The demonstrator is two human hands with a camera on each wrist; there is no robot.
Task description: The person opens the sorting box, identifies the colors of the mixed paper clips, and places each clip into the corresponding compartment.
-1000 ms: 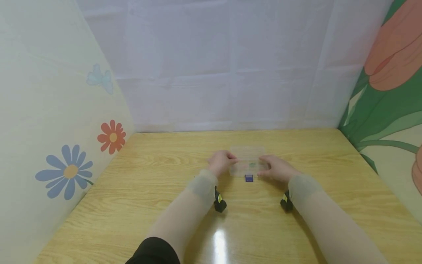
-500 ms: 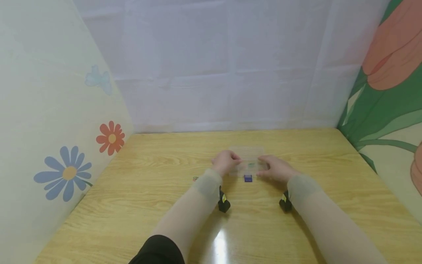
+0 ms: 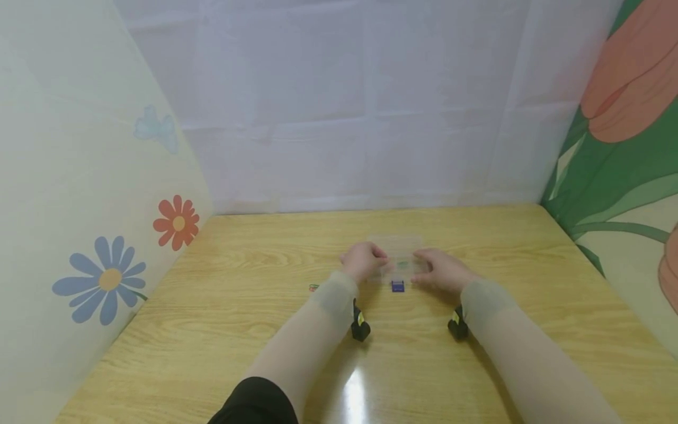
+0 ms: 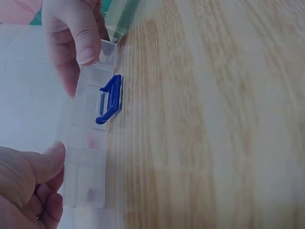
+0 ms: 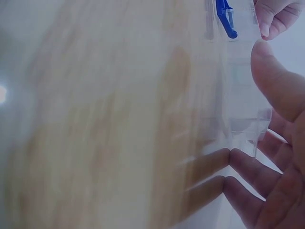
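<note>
We see a small clear plastic box [image 3: 398,265] lying on the wooden counter [image 3: 254,330], about the middle of it and toward the far wall. A blue latch [image 3: 398,286] sits on its near long edge, and in the left wrist view the latch [image 4: 110,98] stands out from the front wall of the box [image 4: 88,157]. Through the plastic we make out small coloured bits, green from the head view and reddish from the left wrist view; what they are we cannot tell.

The left hand [image 3: 363,259] holds the left end of the box, its thumb pressed against the near edge and the fingers [image 4: 45,200] curled behind, as the left wrist view shows. The right hand [image 3: 442,271] holds the right end. In the right wrist view its thumb lies over the top of the box [image 5: 243,86] while its fingers [image 5: 248,191] stretch out, slightly spread, along the underside. The latch [image 5: 225,19] lies between the two hands, touched by neither.

Each wrist carries a small black camera, and pale translucent sleeves cover both forearms. To the left of the left arm a tiny red and green item [image 3: 313,288] lies on the counter, well apart from the box. Flowered panels stand at both sides, and a white cloth hangs behind.
</note>
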